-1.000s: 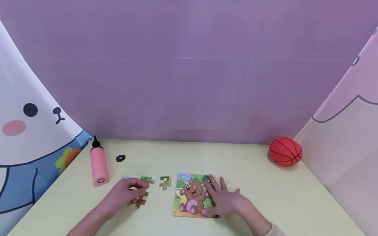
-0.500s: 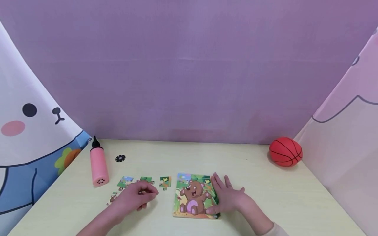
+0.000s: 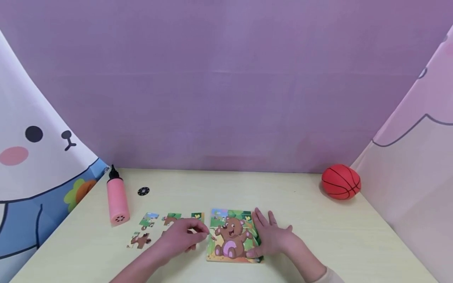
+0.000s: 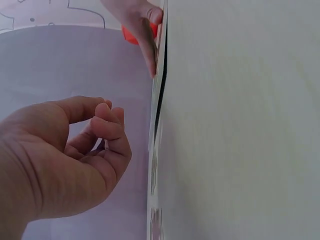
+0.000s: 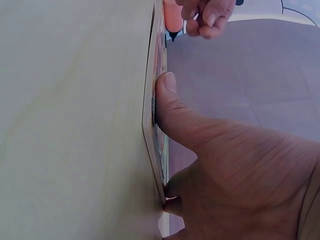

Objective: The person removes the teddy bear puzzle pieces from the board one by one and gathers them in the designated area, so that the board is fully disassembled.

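Note:
A bear jigsaw puzzle [image 3: 231, 234] lies flat on the table, its picture showing in the head view. My right hand [image 3: 272, 237] rests along its right edge, fingers spread and thumb on the picture. In the right wrist view that thumb [image 5: 172, 107] lies over the puzzle's face. My left hand [image 3: 185, 236] hovers at the puzzle's left edge, its fingers loosely curled. Seen from the left wrist, the left hand [image 4: 85, 150] has thumb and fingertips close together with nothing visible between them. Left of the puzzle lie loose jigsaw pieces [image 3: 140, 240], some partly hidden by the left hand.
A pink bottle-shaped pump [image 3: 118, 202] with a black nozzle lies at the table's left. Near it is a black round chip [image 3: 143, 191]. A red ball [image 3: 341, 182] marked like a basketball sits at the back right. A purple cloth [image 3: 226, 98] hangs behind the table.
My left hand has moved right, from over the loose pieces to the puzzle's left edge, uncovering several pieces. My right hand has slid slightly right, towards the puzzle's edge.

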`<action>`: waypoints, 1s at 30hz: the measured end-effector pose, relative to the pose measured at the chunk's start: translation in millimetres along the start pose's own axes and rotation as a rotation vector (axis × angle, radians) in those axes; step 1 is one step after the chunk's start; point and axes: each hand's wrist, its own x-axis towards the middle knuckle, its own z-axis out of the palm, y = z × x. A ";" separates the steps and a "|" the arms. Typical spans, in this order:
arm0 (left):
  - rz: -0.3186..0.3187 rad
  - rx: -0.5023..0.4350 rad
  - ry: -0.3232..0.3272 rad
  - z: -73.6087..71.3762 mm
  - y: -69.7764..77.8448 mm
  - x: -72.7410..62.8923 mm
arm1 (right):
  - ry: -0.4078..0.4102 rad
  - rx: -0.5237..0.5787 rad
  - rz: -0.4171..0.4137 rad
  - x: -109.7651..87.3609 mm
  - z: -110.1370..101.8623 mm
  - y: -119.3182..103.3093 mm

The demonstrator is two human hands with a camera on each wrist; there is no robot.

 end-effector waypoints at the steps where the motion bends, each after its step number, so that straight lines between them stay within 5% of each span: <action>1: 0.004 0.008 -0.004 3.2 0.8 2.5 | 0.001 0.001 0.001 -0.4 -0.4 -0.2; 15: 0.072 -0.011 -0.057 40.5 9.0 32.9 | -0.003 0.011 0.001 -1.4 -0.6 -0.3; 30: 0.048 -0.095 -0.121 65.1 6.0 53.1 | -0.003 0.007 0.000 -0.2 -1.2 -0.1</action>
